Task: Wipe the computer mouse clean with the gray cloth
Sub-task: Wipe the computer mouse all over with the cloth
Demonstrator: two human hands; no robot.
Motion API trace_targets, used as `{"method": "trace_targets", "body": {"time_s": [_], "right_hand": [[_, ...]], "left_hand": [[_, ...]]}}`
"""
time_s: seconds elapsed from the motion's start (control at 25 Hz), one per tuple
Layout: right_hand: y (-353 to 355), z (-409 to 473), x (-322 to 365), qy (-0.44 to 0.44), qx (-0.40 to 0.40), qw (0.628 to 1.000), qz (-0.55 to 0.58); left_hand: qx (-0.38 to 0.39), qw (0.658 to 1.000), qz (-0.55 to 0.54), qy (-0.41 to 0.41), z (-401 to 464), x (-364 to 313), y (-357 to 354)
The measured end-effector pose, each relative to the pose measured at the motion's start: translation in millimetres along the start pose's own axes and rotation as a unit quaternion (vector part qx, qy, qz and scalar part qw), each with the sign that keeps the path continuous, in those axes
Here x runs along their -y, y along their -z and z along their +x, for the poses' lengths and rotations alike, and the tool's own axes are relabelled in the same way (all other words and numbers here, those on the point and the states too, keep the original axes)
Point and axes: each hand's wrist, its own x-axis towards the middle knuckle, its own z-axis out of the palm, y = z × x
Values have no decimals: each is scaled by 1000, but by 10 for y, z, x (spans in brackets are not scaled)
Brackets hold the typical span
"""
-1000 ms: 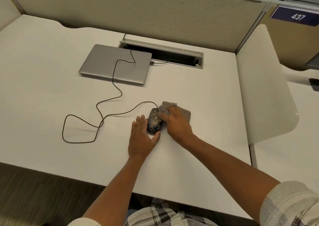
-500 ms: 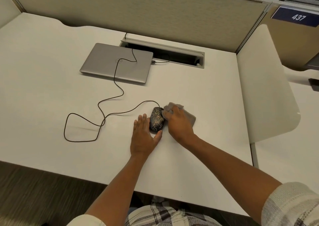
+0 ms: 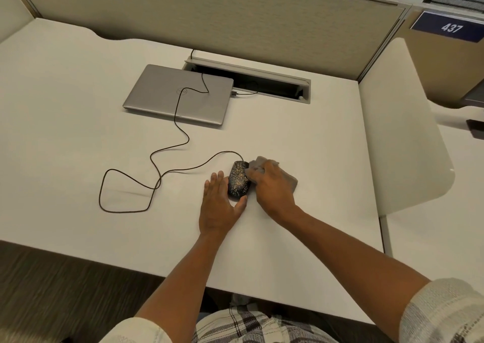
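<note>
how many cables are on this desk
2. The mouse cable loops across the desk and over the laptop; a short cable runs from the laptop's right edge into the slot.

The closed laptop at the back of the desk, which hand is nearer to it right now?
Left. The left hand lies beside the mouse, more directly below the laptop; the right hand, on the gray cloth, sits farther right.
</note>
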Motion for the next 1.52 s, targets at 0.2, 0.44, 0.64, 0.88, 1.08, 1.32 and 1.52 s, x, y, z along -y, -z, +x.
{"method": "trace_targets", "body": {"time_s": [0.2, 0.44, 0.64, 0.88, 1.08, 1.32, 1.52], "right_hand": [[-67, -288, 135, 46, 4, 999, 25], [88, -162, -38, 12, -32, 999, 17], [-25, -273, 183, 19, 9, 999, -49], [-38, -420, 212, 95, 13, 995, -35], [74, -191, 26, 17, -31, 999, -15], [-100, -361, 186, 60, -1, 998, -21], [2, -408, -63, 97, 14, 993, -62]], "left_hand": [[11, 1000, -8, 4, 4, 28, -3], [-5, 1000, 8, -3, 5, 27, -18], [4, 1000, 2, 1, 9, 33, -11], [24, 1000, -2, -1, 9, 45, 7], [3, 1000, -1, 1, 8, 17, 5], [18, 1000, 0, 4, 11, 34, 4], [10, 1000, 2, 2, 7, 27, 13]]}}
